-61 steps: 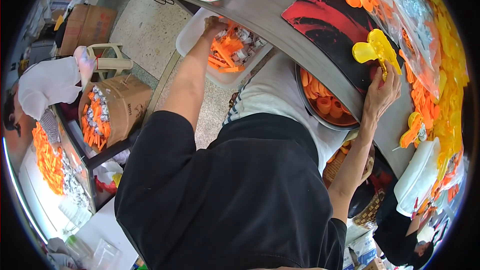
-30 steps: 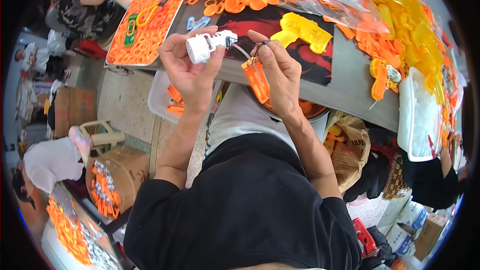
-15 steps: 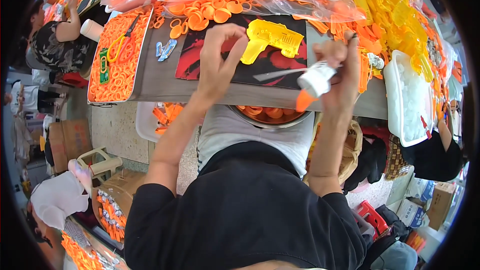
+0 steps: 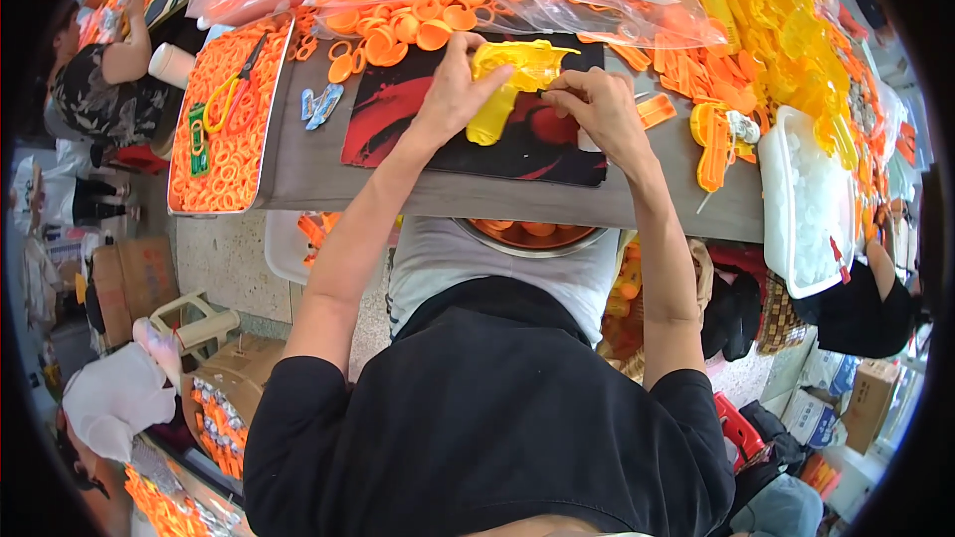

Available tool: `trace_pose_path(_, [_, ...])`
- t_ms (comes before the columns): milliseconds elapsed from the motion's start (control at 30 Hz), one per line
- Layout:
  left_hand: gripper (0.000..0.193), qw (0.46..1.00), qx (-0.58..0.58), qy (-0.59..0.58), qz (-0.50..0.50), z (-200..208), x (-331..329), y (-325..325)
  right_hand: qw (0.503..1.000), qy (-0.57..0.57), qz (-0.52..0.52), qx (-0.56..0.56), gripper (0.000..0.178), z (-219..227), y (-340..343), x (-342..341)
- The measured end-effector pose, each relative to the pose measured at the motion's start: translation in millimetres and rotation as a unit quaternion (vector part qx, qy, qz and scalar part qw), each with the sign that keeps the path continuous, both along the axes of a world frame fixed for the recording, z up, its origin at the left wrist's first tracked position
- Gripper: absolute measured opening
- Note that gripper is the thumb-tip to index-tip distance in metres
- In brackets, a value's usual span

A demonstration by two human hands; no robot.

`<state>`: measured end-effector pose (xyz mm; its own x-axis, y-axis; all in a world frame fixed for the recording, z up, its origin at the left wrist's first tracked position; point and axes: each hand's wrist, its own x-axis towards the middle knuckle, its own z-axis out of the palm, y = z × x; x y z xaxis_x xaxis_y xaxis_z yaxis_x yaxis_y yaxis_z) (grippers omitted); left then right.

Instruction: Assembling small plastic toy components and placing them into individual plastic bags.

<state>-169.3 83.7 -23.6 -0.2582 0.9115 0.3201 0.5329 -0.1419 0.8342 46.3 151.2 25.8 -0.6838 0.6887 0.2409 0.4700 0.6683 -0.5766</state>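
My left hand (image 4: 458, 89) grips a yellow plastic toy gun shell (image 4: 494, 109) by its left side, thumb across it, over a black and red mat (image 4: 398, 104). The shell is tilted, its grip pointing toward me. At the shell's right end my right hand (image 4: 600, 109) is closed in a pinch; what its fingertips hold, if anything, is too small to make out. A white piece (image 4: 587, 142) shows partly beneath this hand. Just right of it lies an orange part (image 4: 657, 111).
On the left, a tray of orange rings (image 4: 224, 99) carries scissors (image 4: 234, 89). Blue-and-white pieces (image 4: 320, 105) lie beside it. Orange parts and yellow shells (image 4: 756, 20) are heaped behind. A white tub (image 4: 781, 204) stands right, a metal bowl (image 4: 537, 251) on my lap. Other people sit nearby.
My left hand has taken hold of the yellow shell and tilted it. My right hand has moved left to the shell; the white bottle with an orange tip no longer shows in it.
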Motion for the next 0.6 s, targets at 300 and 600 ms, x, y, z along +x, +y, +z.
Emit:
trace_pose_path(300, [0.031, 0.998, -0.030, 0.040, -0.033, 32, 12, -4, 0.996, 0.064, 0.005, -0.067, 0.021, -13, 6, -4])
trace_pose_path(600, [0.026, 0.990, 0.027, 0.133, -0.028, 43, 29, -3, 0.999, 0.039, 0.017, -0.011, 0.025, -11, 9, 0])
